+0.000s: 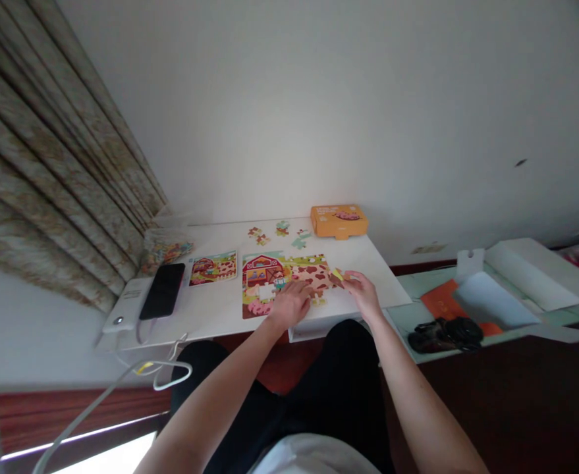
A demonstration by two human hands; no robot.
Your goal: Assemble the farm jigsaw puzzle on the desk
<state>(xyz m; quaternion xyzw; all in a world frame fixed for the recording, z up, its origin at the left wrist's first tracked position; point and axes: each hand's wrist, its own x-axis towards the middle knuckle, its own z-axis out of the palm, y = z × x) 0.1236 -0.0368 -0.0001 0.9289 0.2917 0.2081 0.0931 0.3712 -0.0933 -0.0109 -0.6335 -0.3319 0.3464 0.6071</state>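
Note:
A partly assembled jigsaw puzzle (pixel 257 308) of a red barn, a brown-spotted cow and pink pigs lies on the white table, with a white gap at its lower middle. My left hand (pixel 290 305) rests on the puzzle's lower part, fingers stretched out, covering some of it. At the puzzle's right edge, my right hand (pixel 364 293) pinches a brown and yellow puzzle piece (pixel 337 277). Whether that piece touches the puzzle I cannot tell. Several loose puzzle pieces (pixel 300 239) lie behind the puzzle. To its left is a picture card (pixel 213 268) with the same farm scene.
An orange box (pixel 339 222) stands at the table's back right. On the left are a black phone (pixel 163 291), a white box (pixel 130 304) and a clear bag of pieces (pixel 168 251). A camera (pixel 446 334) and an opened white box (pixel 491 299) lie right of the table (pixel 220 316).

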